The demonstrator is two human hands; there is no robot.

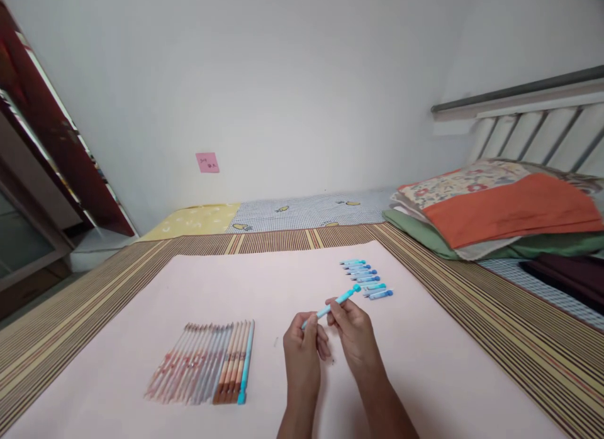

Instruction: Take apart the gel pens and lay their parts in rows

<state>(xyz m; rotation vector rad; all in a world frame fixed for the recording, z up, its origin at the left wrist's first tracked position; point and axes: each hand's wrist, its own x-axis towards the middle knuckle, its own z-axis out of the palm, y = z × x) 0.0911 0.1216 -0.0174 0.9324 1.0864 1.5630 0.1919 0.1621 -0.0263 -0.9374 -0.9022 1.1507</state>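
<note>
Both my hands pinch one light-blue pen (346,295) with a turquoise end, tilted up to the right above the pink sheet (292,275). My left hand (302,348) grips its lower-left end, the tip hidden by the fingers. Further up the barrel, my right hand (356,338) closes on it with thumb and fingers. Left of my hands lies a row of assembled pens (198,363), with clear, grey and orange-brown barrels. A turquoise pen (246,361) ends that row on the right. Beyond my right hand are several short blue pen parts (365,278), stacked in a column.
Tiny bits (333,361) lie on the sheet near my hands. A striped mat (476,313) surrounds the sheet. Folded cloths and pillows (514,206) are piled at the right, by a white headboard (533,134). A pink note (207,162) sticks to the wall behind.
</note>
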